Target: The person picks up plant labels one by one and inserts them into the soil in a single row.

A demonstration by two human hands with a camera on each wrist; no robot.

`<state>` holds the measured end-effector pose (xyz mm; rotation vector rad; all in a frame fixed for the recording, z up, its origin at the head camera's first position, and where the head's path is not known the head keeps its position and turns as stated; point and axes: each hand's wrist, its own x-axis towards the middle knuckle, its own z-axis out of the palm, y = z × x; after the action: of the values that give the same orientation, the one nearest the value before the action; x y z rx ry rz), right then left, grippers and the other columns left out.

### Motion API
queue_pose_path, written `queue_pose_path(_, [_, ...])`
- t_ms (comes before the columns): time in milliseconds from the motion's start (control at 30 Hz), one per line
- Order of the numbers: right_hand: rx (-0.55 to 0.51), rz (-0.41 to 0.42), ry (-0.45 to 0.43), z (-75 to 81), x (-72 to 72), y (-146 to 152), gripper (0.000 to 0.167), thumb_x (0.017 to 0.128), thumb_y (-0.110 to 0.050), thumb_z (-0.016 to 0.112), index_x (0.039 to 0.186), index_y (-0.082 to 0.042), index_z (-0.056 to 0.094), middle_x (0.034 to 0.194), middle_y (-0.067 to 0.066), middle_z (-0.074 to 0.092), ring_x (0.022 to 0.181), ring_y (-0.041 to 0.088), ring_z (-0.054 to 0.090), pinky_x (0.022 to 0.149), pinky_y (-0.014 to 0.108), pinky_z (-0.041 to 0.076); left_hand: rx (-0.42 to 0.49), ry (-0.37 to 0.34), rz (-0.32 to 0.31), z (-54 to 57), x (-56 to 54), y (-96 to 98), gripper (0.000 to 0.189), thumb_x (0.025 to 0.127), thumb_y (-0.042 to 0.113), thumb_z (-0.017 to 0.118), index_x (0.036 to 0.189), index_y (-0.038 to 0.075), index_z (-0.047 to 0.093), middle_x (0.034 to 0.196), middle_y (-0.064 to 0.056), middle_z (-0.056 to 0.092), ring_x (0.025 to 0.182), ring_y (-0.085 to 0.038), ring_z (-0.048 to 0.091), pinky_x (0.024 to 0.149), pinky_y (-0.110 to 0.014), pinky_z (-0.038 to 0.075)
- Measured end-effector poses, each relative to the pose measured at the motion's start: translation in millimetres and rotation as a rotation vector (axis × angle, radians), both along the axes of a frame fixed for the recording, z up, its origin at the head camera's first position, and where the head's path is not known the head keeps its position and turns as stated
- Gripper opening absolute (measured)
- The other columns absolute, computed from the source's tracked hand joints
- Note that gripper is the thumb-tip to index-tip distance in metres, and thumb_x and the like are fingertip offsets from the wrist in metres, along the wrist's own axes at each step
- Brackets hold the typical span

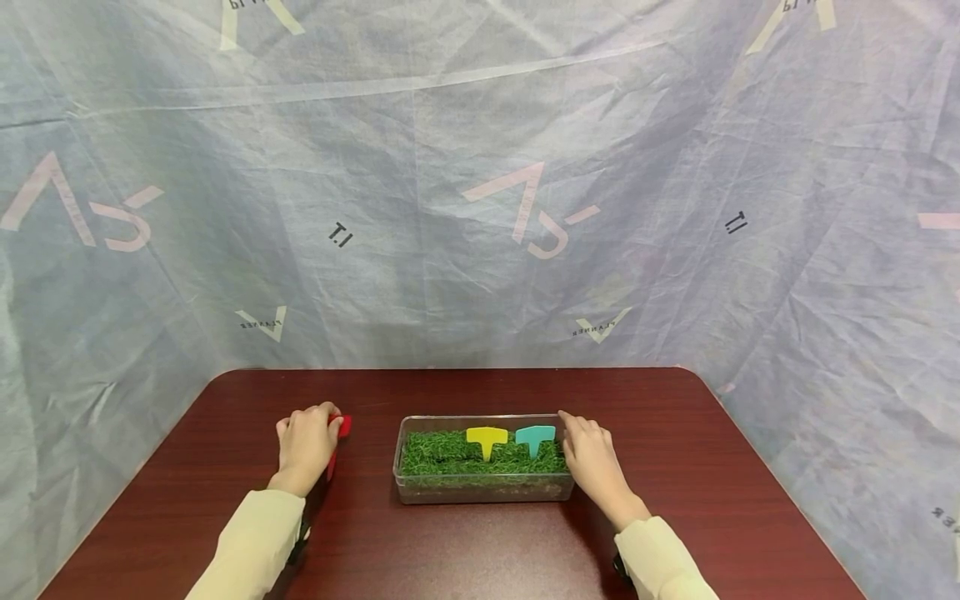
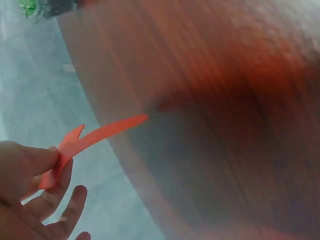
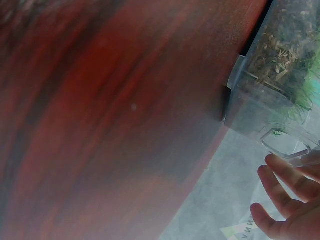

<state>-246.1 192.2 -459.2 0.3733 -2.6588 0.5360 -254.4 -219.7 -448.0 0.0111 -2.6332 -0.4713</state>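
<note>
My left hand point(image 1: 306, 442) pinches a red T-shaped plant label point(image 2: 100, 134) by its wide head, between thumb and forefinger. In the left wrist view its tapered stem points away from the hand, over the tabletop. My right hand point(image 1: 596, 458) rests at the right end of a clear plastic box point(image 1: 487, 492), and the right wrist view shows its fingers spread and loosely bent near the cut-out handle. Green artificial grass point(image 1: 438, 450) fills the box. A yellow label point(image 1: 487, 437) and a teal label point(image 1: 536, 437) stand upright in the grass, right of its middle.
The dark red-brown wooden table point(image 1: 465, 550) has rounded far corners. Behind it and along both sides hangs a grey cloth point(image 1: 420, 208) with printed letters. Brown fibres point(image 3: 280, 65) show through the box wall in the right wrist view.
</note>
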Motion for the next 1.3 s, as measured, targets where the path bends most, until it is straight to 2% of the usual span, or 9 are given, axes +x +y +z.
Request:
queue_pose_path(233, [0.002,0.002,0.017,0.1,0.0,0,0.035,0.089,-0.006,0.054,0.123,-0.002,0.054,0.104,0.013,0.064,0.097,0.031,0.057,0.087,0.053,0.040,0.008,0.101,-0.011,7.8,0.5,8.5,0.010,0.082,0.013,0.067,0.090,0.008,0.065,0.085,-0.014,0.067,0.078,-0.037,0.057,0.072,-0.052,0.036])
queue_pose_path(467, [0.005,0.005,0.020,0.6,-0.2,0,0.034,0.089,-0.006,0.054,0.123,-0.002,0.054,0.105,0.013,0.063,0.096,0.031,0.057,0.086,0.053,0.040,0.029,0.170,-0.031,18.1,1.9,18.4,0.011,0.082,0.014,0.067,0.091,0.009,0.066,0.084,-0.011,0.068,0.080,-0.035,0.057,0.075,-0.051,0.036])
queue_pose_path(800, [0.016,0.004,0.033,0.5,-0.3,0,0.035,0.087,-0.005,0.056,0.122,-0.001,0.055,0.102,0.013,0.064,0.095,0.031,0.058,0.085,0.053,0.041,0.042,0.321,-0.086,34.8,3.3,34.7,0.008,0.081,0.013,0.067,0.089,0.011,0.066,0.082,-0.009,0.068,0.077,-0.031,0.055,0.077,-0.048,0.034])
queue_pose_path(1300, [0.016,0.004,0.044,-0.4,-0.8,0,0.034,0.088,-0.006,0.055,0.121,-0.002,0.055,0.102,0.013,0.064,0.094,0.031,0.058,0.084,0.053,0.042,0.098,0.413,-0.151,56.1,7.9,55.4,0.010,0.081,0.014,0.068,0.091,0.011,0.065,0.086,-0.009,0.069,0.081,-0.029,0.055,0.081,-0.048,0.036])
